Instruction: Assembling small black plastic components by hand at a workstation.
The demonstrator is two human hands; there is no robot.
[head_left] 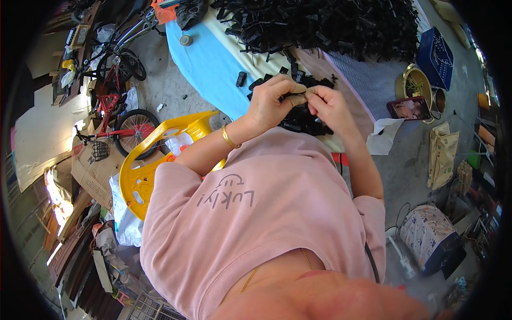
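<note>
My left hand [273,100] and my right hand [329,104] meet in front of my chest, fingertips pinched together on a small black plastic part [302,99] held between them. A strip of tape wraps one left fingertip. A gold bangle [229,138] circles my left wrist. Right below the hands lies a small heap of black plastic parts [301,120] on a cloth-covered table. A much larger pile of the same black parts [330,24] fills the far end of the table.
The table has a light blue cloth [200,58] with a roll of tape [185,40]. A yellow plastic chair [154,160] and a red bicycle [114,106] stand left. A phone [409,108], brass pots [417,84], a blue crate [434,56] and sacks [429,234] lie right.
</note>
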